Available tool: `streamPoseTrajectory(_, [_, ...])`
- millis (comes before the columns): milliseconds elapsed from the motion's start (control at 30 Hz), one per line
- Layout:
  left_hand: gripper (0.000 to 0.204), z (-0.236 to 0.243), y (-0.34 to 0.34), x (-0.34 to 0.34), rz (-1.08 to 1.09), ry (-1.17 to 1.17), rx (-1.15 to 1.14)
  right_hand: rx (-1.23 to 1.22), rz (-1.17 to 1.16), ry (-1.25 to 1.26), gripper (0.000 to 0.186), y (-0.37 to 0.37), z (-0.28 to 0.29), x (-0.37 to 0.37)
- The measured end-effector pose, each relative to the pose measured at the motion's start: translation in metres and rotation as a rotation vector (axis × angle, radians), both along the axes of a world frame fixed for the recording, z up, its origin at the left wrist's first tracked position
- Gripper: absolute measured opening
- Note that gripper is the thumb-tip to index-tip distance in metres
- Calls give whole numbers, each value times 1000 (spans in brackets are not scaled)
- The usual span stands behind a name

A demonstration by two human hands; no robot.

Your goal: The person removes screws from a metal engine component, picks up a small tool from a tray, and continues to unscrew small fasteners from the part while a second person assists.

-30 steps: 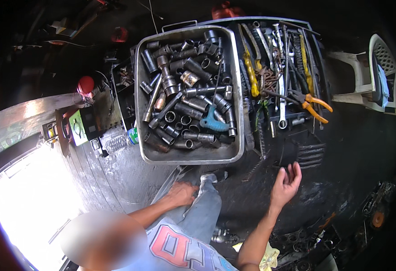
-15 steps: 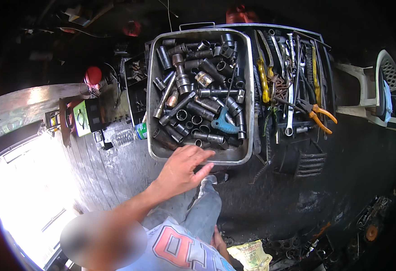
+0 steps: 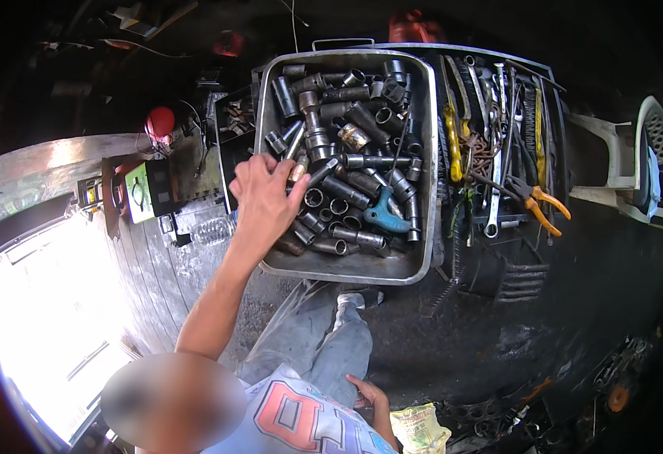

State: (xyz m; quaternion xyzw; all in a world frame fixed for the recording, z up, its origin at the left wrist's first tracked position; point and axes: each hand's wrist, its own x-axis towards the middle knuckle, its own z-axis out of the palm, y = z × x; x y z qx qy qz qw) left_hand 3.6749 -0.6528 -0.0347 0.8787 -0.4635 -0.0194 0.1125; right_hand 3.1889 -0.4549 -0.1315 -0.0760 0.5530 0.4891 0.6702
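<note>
A deep metal tray (image 3: 339,266) holds a heap of dark sockets (image 3: 350,188), extension bars and joints. My left hand (image 3: 263,200) reaches over the tray's left rim, palm down, fingers bent and the thumb apart. Its thumb lies across a dark bar (image 3: 322,172), beside a copper-coloured piece (image 3: 298,169). Whatever is under the palm is hidden; no grip shows. To the right among the sockets lies a teal-handled tool (image 3: 386,216). Down by my thigh, my right hand (image 3: 369,393) rests on the grey trousers with fingers loosely stretched, holding nothing visible.
Right of the tray, a rack carries wrenches (image 3: 495,151), a rusty chain (image 3: 482,155) and orange-handled pliers (image 3: 537,203). A white plastic chair (image 3: 619,151) stands farther right. On the left are a clear bottle (image 3: 212,231) and a green-faced box (image 3: 139,193). A yellowish bag (image 3: 420,430) lies low.
My left hand has moved from the tray's near rim forward and left, over the sockets. My right hand has come up slightly into view along the thigh. The whole view has shifted a little.
</note>
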Motion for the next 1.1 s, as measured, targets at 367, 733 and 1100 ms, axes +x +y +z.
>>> streamPoseTrajectory(367, [27,15,3,13,-9,98,276,0,-19,-25,97,1,-2,-4])
streamPoseTrajectory(733, [23,49,-5,-1,99,563,-28,-8,-205,-67,105,48,-44,-23])
streamPoseTrajectory(1100, [28,81,-3,-246,-386,1757,479,-1178,-98,-250,74,30,-8,32])
